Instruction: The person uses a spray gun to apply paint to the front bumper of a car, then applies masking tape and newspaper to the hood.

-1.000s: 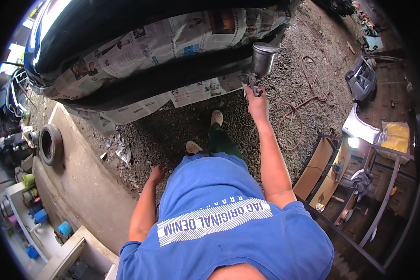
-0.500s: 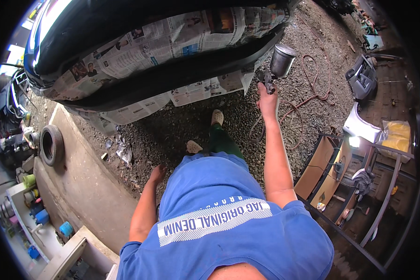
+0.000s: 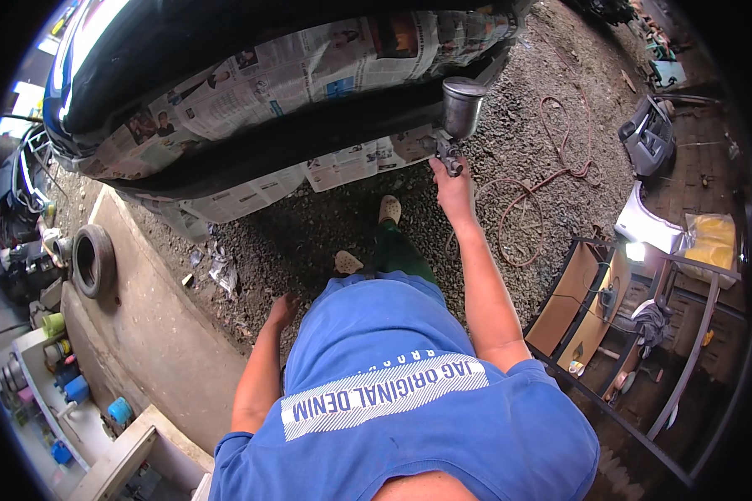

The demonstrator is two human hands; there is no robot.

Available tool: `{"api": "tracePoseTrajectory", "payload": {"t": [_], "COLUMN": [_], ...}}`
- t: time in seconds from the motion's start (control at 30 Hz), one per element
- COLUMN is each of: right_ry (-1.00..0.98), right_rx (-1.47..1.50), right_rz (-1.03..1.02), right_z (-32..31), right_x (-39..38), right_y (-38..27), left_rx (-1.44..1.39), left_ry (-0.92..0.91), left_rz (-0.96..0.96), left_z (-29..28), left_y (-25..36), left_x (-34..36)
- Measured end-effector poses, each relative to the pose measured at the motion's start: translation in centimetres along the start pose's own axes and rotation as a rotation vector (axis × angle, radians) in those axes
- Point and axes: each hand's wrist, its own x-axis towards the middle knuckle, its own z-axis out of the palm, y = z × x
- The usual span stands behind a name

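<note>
The right hand (image 3: 454,190) and the gravity-feed spray gun (image 3: 459,125) had shifted left since the preceding frame. The right hand grasped the gun by its handle; the left hand (image 3: 285,309) hung beside the blue shirt (image 3: 376,326), its finger state indeterminable. The gun was above the gravel floor (image 3: 518,104), near the right end of the black body strip (image 3: 309,135). Newspaper masking (image 3: 280,77) was in place above and below the strip; remaining work could not be determined. The nozzle apparently faced the strip; the cup's long axis stood nearly upright, leaning slightly right.
</note>
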Motion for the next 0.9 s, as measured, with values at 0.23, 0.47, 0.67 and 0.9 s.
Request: {"api": "tracePoseTrajectory", "payload": {"t": [0.23,0.47,0.67,0.9], "right_ry": [-0.125,-0.152,0.030,0.139], "right_rx": [0.064,0.098,-0.028,0.055], "right_rz": [0.019,0.031,-0.057,-0.063], "right_z": [1.0,0.9,0.7,-0.9], "right_x": [-2.3,-2.4,-0.4,1.2], "right_y": [-2.2,-1.5,1.7,2.7], "left_rx": [0.002,-0.008,0.000,0.013], "left_ry": [-0.011,-0.026,-0.006,0.022], "left_rz": [0.026,-0.012,-0.006,0.036], "left_z": [-0.3,-0.4,-0.3,-0.3], "left_y": [-0.1,-0.5,-0.7,-0.6], "left_x": [-0.7,-0.8,-0.4,0.1]}}
